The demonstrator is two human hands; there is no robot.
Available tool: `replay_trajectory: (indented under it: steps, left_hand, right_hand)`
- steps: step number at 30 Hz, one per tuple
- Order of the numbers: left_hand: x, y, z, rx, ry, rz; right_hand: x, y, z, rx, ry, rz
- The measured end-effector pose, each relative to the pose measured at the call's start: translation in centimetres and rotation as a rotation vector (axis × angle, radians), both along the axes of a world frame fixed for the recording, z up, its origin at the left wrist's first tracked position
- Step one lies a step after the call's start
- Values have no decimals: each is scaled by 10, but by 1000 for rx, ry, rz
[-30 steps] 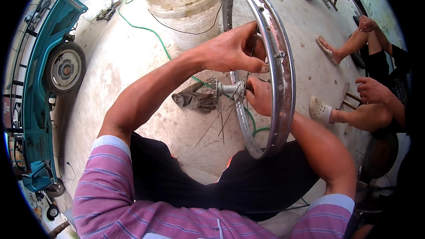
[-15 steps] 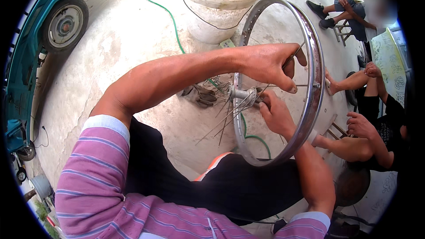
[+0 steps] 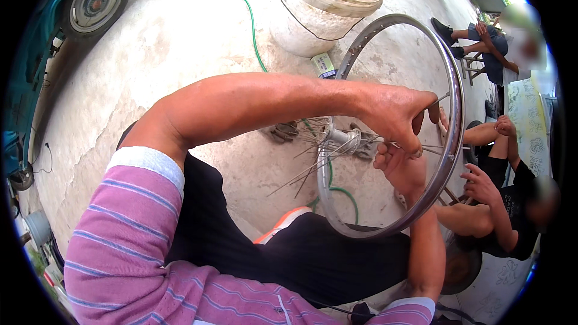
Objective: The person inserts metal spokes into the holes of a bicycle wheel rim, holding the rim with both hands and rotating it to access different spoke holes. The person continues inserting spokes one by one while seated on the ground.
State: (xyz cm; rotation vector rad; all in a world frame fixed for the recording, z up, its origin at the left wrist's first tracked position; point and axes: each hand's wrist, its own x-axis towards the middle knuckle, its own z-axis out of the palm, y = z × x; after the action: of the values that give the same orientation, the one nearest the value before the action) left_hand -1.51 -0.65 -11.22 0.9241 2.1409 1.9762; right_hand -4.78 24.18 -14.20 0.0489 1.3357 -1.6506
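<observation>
- Plainly, the hub (image 3: 343, 138) lies to the left of the right hand (image 3: 404, 171) and a little above its fingertips, near them and, as far as shows, apart; that hand is the nearer of the two
- Its long axis runs roughly left to right, dipping slightly toward the right hand
- It shows at the left side of the opening of the rim (image 3: 457, 108), which stands tilted on edge, its lower part against the black trousers (image 3: 337, 259)
- Above, the left hand (image 3: 391, 111) reaches across from the left; a gap shows between thumb and forefinger, the forefinger lies by a spoke near the rim, and I cannot tell whether it grips that spoke
- Right fingers are bent in together just beside the left thumb tip; whether they pinch anything is hidden
- Dull silver, the hub has a narrow waist between two wider flanges; thin spokes (image 3: 310, 167) fan loosely from it to the lower left, and others reach right toward the rim
- Silver too, the rim is stained, with small holes along it
- Beyond stand a dirty white bucket (image 3: 307, 33) and a green hose (image 3: 251, 24) on the pale floor (image 3: 198, 36)
</observation>
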Motion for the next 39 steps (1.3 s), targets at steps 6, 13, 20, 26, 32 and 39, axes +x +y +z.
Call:
replay_trajectory:
  steps: [6,13,20,26,32,39]
  left_hand:
    - [8,12,3,9,-28,-133]
    - [19,19,-2,-29,104,-120]
    - [15,27,-8,17,160,-157]
    - [11,24,-5,28,182,-158]
    - [13,24,-10,24,179,-132]
    - [12,26,-10,31,150,-159]
  right_hand:
    - [1,-11,0,191,445,122]
    - [13,-22,10,62,371,-20]
    - [18,-17,22,23,372,-95]
    - [20,-19,32,25,392,-119]
    - [17,-24,31,3,390,-112]
    - [20,-24,36,-7,417,-130]
